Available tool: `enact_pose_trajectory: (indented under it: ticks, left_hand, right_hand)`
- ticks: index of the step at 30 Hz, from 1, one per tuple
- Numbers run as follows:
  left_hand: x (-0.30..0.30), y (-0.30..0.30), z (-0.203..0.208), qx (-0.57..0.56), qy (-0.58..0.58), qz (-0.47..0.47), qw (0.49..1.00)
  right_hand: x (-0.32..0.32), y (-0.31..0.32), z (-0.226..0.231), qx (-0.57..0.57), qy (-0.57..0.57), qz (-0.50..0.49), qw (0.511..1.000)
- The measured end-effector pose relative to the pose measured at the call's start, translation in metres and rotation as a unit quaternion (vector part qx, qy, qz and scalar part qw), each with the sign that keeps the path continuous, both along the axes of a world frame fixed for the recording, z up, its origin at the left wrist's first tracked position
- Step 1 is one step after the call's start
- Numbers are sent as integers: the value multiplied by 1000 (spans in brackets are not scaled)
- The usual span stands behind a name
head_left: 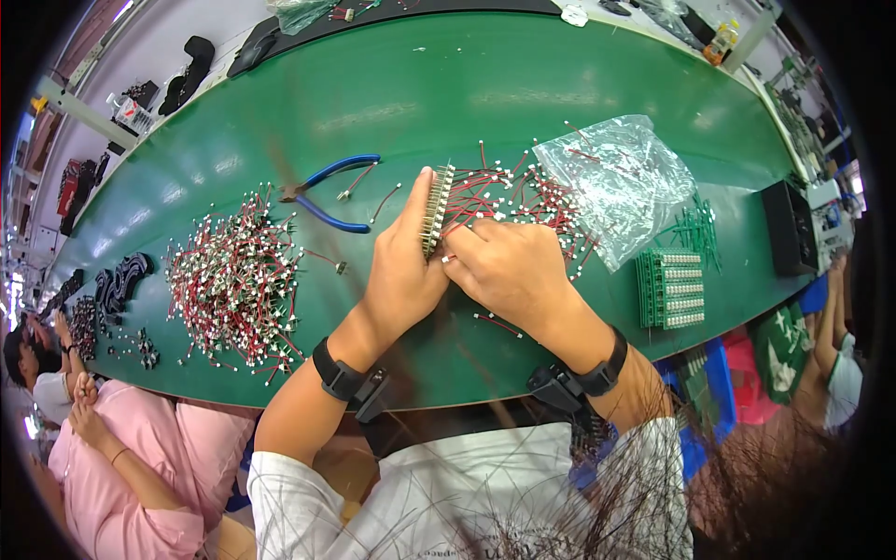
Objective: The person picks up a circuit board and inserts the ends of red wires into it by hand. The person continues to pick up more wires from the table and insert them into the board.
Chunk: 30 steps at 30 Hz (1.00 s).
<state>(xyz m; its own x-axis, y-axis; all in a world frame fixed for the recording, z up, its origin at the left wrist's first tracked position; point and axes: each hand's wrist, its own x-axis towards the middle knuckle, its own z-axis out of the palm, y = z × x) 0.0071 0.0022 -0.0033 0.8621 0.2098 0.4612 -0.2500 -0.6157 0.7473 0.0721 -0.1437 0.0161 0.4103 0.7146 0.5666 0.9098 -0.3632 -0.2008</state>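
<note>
My left hand [401, 261] grips a narrow circuit board panel [436, 213], held on edge with a row of small connectors and pins along it. Red cables with white plugs fan out from its right side. Against the panel's lower end, my right hand [513, 266] has its fingers pinched together; a white plug shows at the fingertips, but what they hold is mostly hidden. Just beyond the right hand lies a loose heap of red and white cables [553, 201]. One single cable [499, 325] rests on the table below the right hand.
Left of my hands are blue-handled cutters [331, 170] and a large pile of cabled small boards [233, 285]. To the right lie a clear plastic bag [621, 182], green strips [695, 231], stacked green panels [672, 289] and a black box [787, 229]. A person in pink [140, 448] sits at left.
</note>
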Motion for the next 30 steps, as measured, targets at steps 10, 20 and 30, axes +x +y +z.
enact_pose_trajectory:
  ticks: [10, 20, 30]
  left_hand:
    - [0, 0, -3, 15, 13, 9, 1000]
    - [0, 2, -3, 38, 7, 9, 999]
    - [0, 1, -4, 57, -19, 13, 998]
  right_hand:
    - [-2, 0, 0, -18, -2, -7, 1000]
    - [-4, 0, 2, -39, -26, -11, 999]
    - [-5, 1, -1, -17, -3, -11, 1000]
